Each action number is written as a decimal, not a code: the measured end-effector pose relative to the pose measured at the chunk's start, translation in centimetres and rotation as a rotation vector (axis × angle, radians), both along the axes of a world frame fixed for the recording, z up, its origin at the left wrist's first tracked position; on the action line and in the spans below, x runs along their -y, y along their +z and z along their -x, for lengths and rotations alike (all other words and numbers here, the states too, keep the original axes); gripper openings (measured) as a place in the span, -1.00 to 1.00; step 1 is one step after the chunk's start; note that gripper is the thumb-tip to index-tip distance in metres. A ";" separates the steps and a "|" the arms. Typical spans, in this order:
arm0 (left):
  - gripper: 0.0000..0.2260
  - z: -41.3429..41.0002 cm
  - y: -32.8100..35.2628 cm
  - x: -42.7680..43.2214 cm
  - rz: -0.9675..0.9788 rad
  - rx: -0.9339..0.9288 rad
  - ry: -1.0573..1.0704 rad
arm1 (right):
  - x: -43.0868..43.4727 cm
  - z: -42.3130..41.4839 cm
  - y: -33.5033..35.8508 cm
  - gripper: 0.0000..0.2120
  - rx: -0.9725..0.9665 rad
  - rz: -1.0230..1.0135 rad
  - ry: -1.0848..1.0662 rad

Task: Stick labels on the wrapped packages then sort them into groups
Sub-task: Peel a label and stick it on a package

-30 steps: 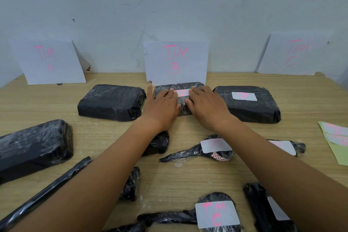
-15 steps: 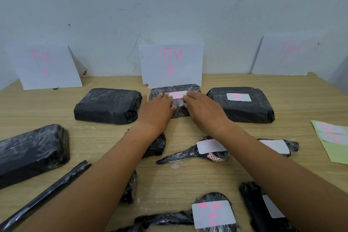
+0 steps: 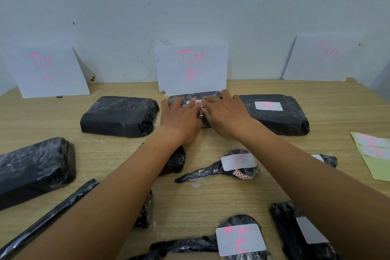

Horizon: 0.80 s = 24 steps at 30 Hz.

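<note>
nearest the camera, the spoon-shaped package already wore a label reading tim c. the wrapped bundle to its right had a white label too, but i couldn't read the writing. over on the left, the long thin package and the big black block showed no label i could see. a bit further out, a second spoon-shaped one had its label on. the green label sheet at the right edge had a couple of stickers left on it.

further back, both hands lay on the middle package, which sat right in front of the tim b sign. the left hand and right hand had fingers stretched out fairly flat, pressing a pink-lettered label onto its top and not gripping anything. the right block beside it was labelled, the left block wasn't.

so i'd guess labelling was maybe half done. sorting looked barely started, since most packages were scattered across the table rather than lined up under the signs.
</note>
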<state>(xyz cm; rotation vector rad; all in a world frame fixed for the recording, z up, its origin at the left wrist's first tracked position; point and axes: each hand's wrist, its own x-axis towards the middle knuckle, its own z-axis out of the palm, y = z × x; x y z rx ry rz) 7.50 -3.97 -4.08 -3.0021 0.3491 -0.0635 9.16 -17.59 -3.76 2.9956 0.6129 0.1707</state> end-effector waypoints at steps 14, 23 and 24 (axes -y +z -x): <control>-0.49 -0.5 -0.3 -0.1 0.042 -0.100 0.000 | -1.0 1.1 -0.9 -0.68 0.094 -0.048 -0.063; -0.72 0.1 -1.0 -0.5 0.055 0.127 0.035 | -0.1 1.5 -1.4 -0.80 0.130 -0.207 -0.105; -0.70 0.3 -0.9 -0.5 0.052 0.130 0.055 | -0.1 1.5 -1.2 -0.81 0.134 -0.199 -0.127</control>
